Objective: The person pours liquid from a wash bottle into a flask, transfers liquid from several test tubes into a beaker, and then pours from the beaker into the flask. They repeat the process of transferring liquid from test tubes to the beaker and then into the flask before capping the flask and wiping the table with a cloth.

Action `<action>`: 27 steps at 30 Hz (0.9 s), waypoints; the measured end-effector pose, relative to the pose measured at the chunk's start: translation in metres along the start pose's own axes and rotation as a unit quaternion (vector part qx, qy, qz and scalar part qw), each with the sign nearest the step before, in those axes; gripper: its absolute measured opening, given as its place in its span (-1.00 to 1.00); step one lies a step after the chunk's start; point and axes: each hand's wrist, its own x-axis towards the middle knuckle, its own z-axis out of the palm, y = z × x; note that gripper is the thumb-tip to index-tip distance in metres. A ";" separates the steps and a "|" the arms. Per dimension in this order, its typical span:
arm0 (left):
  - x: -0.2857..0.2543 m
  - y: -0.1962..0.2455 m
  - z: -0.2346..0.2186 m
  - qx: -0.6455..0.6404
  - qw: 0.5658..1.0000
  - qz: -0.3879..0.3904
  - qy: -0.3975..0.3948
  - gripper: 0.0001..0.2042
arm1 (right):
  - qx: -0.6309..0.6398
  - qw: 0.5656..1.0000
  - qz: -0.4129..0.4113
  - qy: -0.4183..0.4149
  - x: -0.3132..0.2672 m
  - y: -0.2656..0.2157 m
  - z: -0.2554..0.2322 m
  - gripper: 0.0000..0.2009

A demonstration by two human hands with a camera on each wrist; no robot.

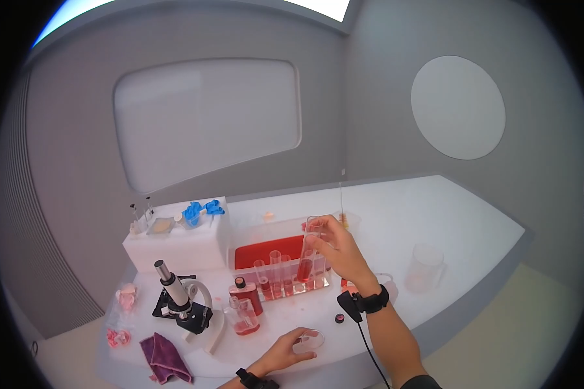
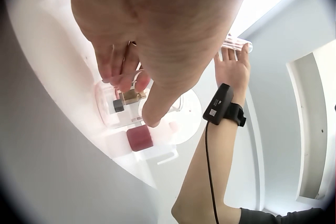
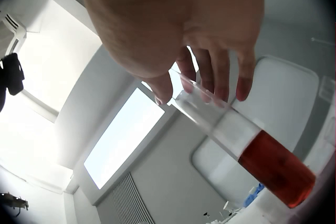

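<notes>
My right hand (image 1: 339,251) grips a clear test tube (image 3: 278,169) near its top, fingers on one side and thumb on the other. Red liquid fills the tube's lower part. In the head view it stands over the right end of a clear rack (image 1: 291,293), which bears several other tubes, some with red liquid. Lower down, close over the table, my left hand (image 1: 283,352) holds a small clear round dish (image 1: 314,340) between thumb and fingers. A small dark cap (image 1: 339,318) lies right of the dish.
A bottle of red liquid (image 1: 252,298) and a clear flask (image 1: 245,323) stand left of the rack. Behind it sits a clear tub with red contents (image 1: 266,251). A microscope (image 1: 178,298), purple cloth (image 1: 165,358) and white block (image 1: 175,249) are left; a clear jug (image 1: 424,267) is right.
</notes>
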 end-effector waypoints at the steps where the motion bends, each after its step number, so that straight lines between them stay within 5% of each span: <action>1: -0.001 -0.001 0.000 -0.002 1.000 -0.001 0.002 -0.40 | 0.000 1.000 0.001 -0.002 -0.003 -0.003 -0.001 -0.66; 3: -0.004 0.001 -0.002 -0.018 1.000 -0.006 0.013 -0.45 | 0.159 0.976 -0.004 -0.151 -0.007 -0.007 -0.004 -0.61; 10: -0.029 -0.013 -0.029 -0.078 0.990 0.045 0.106 -0.44 | 0.167 0.949 0.025 -0.266 -0.017 -0.003 0.009 -0.65; 14: -0.036 -0.012 -0.040 -0.148 0.971 0.080 0.170 -0.42 | 0.037 0.939 0.069 -0.334 -0.027 -0.004 0.020 -0.67; 20: -0.040 0.002 -0.042 -0.086 0.966 0.114 0.217 -0.41 | -0.177 0.883 0.053 -0.432 -0.024 0.006 0.037 -0.62; 27: -0.037 -0.009 -0.038 -0.221 0.943 0.145 0.204 -0.28 | -0.223 0.869 0.055 -0.440 -0.024 0.002 0.041 -0.62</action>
